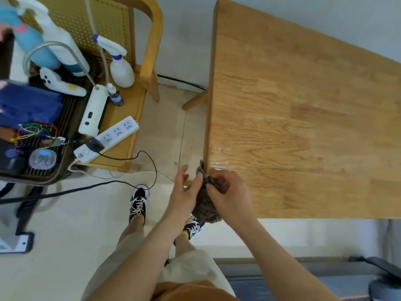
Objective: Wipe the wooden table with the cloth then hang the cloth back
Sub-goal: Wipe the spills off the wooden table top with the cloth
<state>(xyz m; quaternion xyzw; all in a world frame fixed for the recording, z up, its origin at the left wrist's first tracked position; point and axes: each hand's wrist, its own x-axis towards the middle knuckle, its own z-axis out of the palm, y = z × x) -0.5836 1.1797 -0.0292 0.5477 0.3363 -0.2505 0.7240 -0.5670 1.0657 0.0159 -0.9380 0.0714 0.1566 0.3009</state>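
Head view: a person stands at the near-left corner of the wooden table (pixel 303 127), both bare hands gathered on a dark brown cloth (pixel 206 207). The right hand (pixel 230 196) is closed on the cloth's upper part, fingers curled over the bunched fabric just at the table's left edge near the near corner. The left hand (pixel 184 192) touches the cloth from the left side, its fingertips pinching the fabric while the other fingers spread loosely. The rest of the cloth hangs down between the two wrists, below the tabletop's edge, above a black-and-white sneaker (pixel 193 229). The tabletop near the corner shines with a wet-looking gloss.

Left of the table, apart from it, stands a wooden chair (pixel 149 61) with a cane back. On its seat are a white spray bottle (pixel 120 66), a small dark dropper bottle (pixel 115 96) and a white power strip (pixel 108 137) lying toward the seat's front edge.
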